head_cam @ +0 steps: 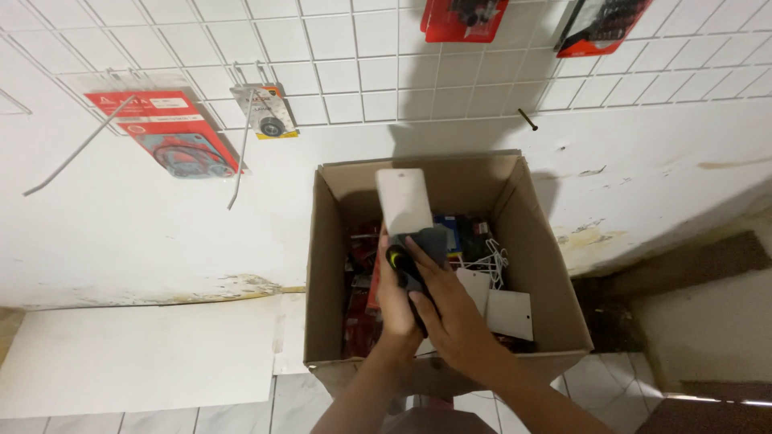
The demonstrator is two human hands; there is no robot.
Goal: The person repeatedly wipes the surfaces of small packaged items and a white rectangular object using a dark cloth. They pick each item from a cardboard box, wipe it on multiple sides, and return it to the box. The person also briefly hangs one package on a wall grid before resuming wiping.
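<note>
Over an open cardboard box [323, 265] both of my hands hold one packaged item [404, 201], a pale card with a dark, yellow-accented object on its lower part. My left hand [394, 301] grips it from the left and below. My right hand [454, 309] lies across the dark part from the right. The box holds several red and white blister packs and loose white wire hooks [498, 257].
A white wire grid panel [354, 72] covers the wall above. A red packaged item [173, 133] and a small carded wheel [267, 112] hang on it at left, two more red packs [462, 18] at top. Long bare hooks jut out. White tiles lie below.
</note>
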